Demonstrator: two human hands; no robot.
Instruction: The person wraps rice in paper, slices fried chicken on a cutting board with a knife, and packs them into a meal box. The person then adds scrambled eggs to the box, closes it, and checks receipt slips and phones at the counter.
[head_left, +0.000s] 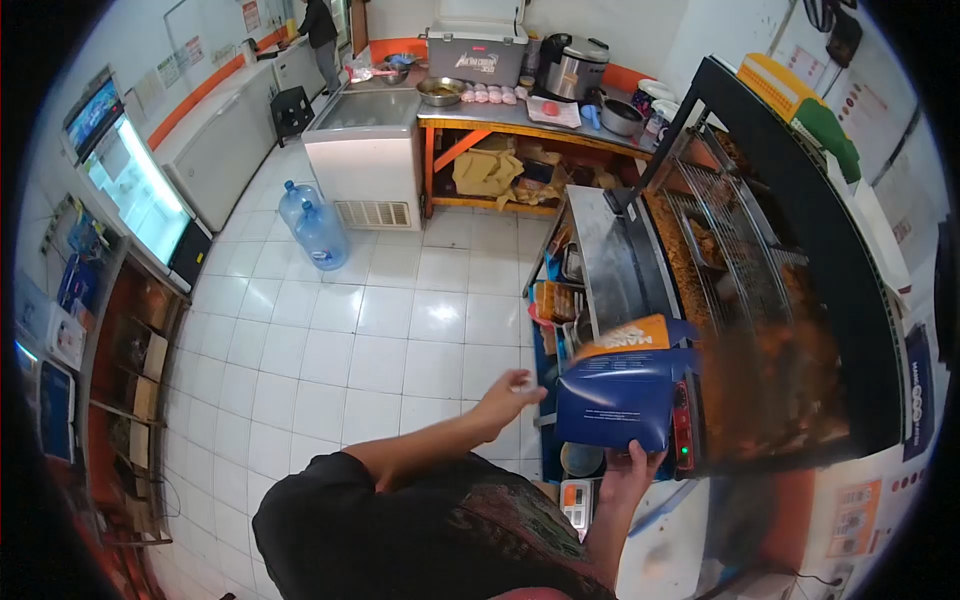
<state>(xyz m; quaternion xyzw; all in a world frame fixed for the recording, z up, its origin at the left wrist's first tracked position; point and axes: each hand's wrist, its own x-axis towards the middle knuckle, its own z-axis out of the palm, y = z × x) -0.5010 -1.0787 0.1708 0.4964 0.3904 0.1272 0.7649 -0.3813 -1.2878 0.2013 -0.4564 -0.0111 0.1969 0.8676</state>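
Observation:
A blue cardboard box (613, 405) with an orange panel and white lettering is held up in front of the warmer cabinet, its upper flaps raised. My right hand (632, 472) grips it from below at the bottom edge. To the left of the box, apart from it, is my left hand (512, 397), with bent fingers and a pale gap between them; I make out nothing in it. Just right of the box stands the food warmer (790, 270), with wire racks and trays of browned food inside, its near part blurred.
A metal counter (625, 270) adjoins the warmer, above packed shelves. At the back are a cooler box (477, 52), a rice cooker (572, 67), and a steel bowl (441, 92). Blue water jugs (320, 236) stand on the tiled floor. Another person (320, 40) stands far left.

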